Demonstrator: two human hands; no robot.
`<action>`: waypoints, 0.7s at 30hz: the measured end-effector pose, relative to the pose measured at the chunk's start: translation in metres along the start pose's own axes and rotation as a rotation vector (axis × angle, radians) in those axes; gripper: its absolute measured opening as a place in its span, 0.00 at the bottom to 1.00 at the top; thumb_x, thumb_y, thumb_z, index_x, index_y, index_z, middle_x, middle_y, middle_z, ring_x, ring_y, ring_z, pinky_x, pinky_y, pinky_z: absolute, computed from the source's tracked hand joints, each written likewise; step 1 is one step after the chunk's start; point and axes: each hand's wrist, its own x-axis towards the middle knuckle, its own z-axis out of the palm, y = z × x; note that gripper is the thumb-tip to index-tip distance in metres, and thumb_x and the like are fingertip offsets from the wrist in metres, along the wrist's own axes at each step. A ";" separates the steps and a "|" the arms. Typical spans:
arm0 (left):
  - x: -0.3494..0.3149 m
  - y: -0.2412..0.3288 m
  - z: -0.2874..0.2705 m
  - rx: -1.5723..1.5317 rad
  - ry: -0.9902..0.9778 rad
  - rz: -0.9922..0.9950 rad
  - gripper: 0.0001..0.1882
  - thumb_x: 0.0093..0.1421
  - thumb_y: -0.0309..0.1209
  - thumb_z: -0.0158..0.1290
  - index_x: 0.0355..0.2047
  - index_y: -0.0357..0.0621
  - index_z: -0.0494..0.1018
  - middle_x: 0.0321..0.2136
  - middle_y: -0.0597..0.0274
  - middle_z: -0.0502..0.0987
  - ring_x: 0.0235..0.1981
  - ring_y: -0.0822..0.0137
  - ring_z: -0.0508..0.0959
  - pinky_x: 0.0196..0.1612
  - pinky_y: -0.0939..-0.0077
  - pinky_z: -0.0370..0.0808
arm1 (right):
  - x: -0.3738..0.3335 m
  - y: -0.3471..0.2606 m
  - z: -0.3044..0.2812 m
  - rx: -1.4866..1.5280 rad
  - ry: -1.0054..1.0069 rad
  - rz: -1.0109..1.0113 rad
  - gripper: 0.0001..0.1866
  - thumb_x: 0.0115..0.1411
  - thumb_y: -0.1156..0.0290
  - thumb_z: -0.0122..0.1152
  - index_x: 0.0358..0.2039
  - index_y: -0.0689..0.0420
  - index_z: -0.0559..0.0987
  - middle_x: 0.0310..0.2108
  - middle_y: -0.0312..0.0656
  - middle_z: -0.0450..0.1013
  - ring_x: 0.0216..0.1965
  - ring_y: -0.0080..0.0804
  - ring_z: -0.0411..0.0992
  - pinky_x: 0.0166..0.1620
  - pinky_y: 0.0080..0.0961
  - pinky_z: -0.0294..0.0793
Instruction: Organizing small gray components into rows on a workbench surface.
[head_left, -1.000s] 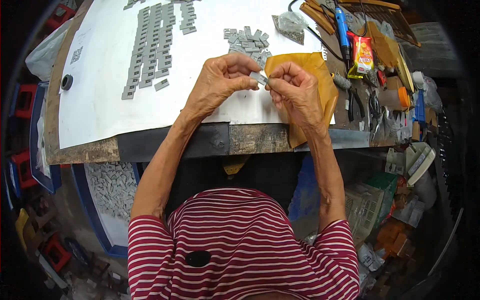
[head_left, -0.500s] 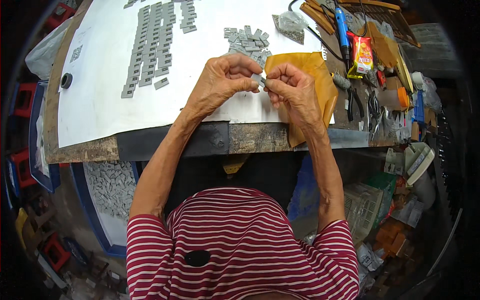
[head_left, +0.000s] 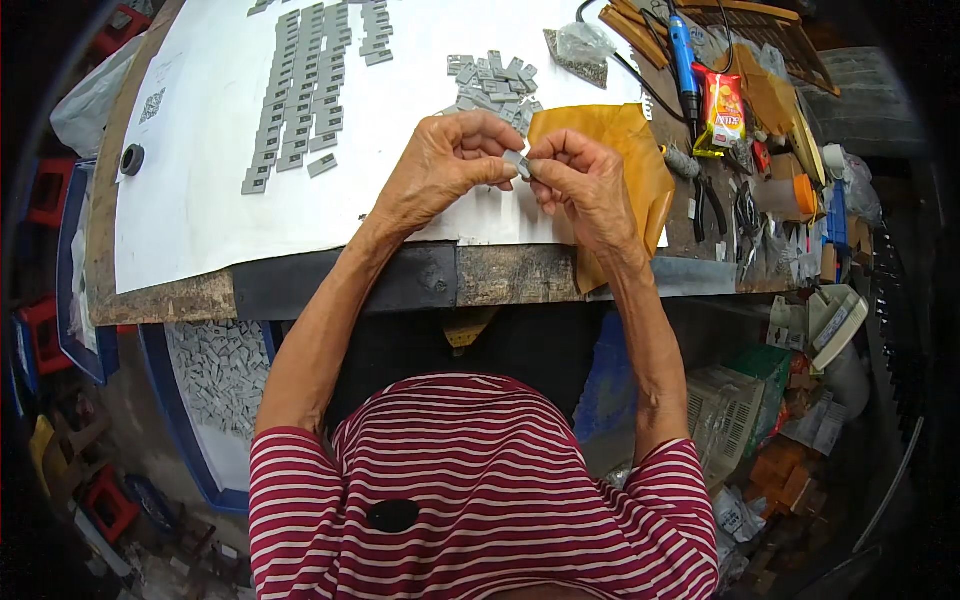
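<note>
Between my two hands, above the front of the white sheet (head_left: 220, 225), is a small grey plastic piece (head_left: 516, 161). My left hand (head_left: 445, 165) pinches it with thumb and fingers from the left. On its right end my right hand (head_left: 585, 180) closes thumb against forefinger; the fingers partly cover the piece. Just beyond my hands lies a loose heap of similar grey pieces (head_left: 495, 85). Farther left, more grey pieces (head_left: 300, 90) lie in overlapping columns, each with a small dark spot. A brown-yellow paper sheet (head_left: 600, 125) lies behind and under my right hand.
To the right lie a blue electric screwdriver (head_left: 684, 55), a red snack packet (head_left: 724, 108) and black-handled pliers (head_left: 711, 208). A clear bag of small parts (head_left: 580, 55) sits at the back. Below the table's left, a blue tray (head_left: 180, 410) holds many grey pieces.
The grey piece has tilted slightly between my fingertips, showing more of its face. Both hands stay in nearly the same place.
</note>
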 end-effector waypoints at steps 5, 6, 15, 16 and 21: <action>-0.001 0.000 0.006 0.126 0.017 0.067 0.10 0.48 0.23 0.55 0.33 0.35 0.73 0.23 0.61 0.76 0.25 0.74 0.76 0.30 0.84 0.75 | 0.001 0.006 0.000 -0.016 0.068 -0.043 0.03 0.51 0.78 0.54 0.26 0.63 0.73 0.17 0.34 0.68 0.16 0.16 0.64 0.18 0.12 0.63; -0.001 -0.001 0.007 0.221 0.020 0.090 0.10 0.48 0.23 0.55 0.33 0.35 0.73 0.23 0.61 0.76 0.25 0.74 0.76 0.30 0.83 0.74 | 0.001 0.006 -0.001 -0.044 0.080 -0.049 0.02 0.50 0.78 0.54 0.26 0.63 0.73 0.16 0.34 0.67 0.15 0.15 0.64 0.18 0.11 0.62; 0.000 -0.003 0.004 0.441 0.003 0.128 0.12 0.50 0.25 0.55 0.35 0.34 0.72 0.26 0.62 0.75 0.26 0.75 0.74 0.29 0.83 0.73 | -0.001 0.004 -0.001 -0.105 0.087 -0.073 0.04 0.52 0.77 0.54 0.27 0.64 0.74 0.16 0.33 0.68 0.15 0.15 0.64 0.19 0.11 0.63; 0.000 -0.002 0.004 0.443 0.003 0.129 0.12 0.50 0.25 0.55 0.35 0.34 0.72 0.26 0.62 0.75 0.26 0.75 0.74 0.29 0.83 0.73 | -0.002 0.003 -0.001 -0.084 0.079 -0.070 0.05 0.53 0.76 0.54 0.28 0.64 0.74 0.17 0.34 0.68 0.16 0.16 0.65 0.20 0.11 0.64; 0.000 0.001 0.001 0.450 0.073 0.107 0.11 0.49 0.26 0.56 0.34 0.36 0.73 0.27 0.63 0.75 0.29 0.75 0.73 0.33 0.83 0.72 | -0.007 0.000 -0.007 -0.040 0.149 -0.121 0.08 0.56 0.75 0.51 0.34 0.67 0.74 0.23 0.38 0.70 0.22 0.18 0.67 0.25 0.12 0.68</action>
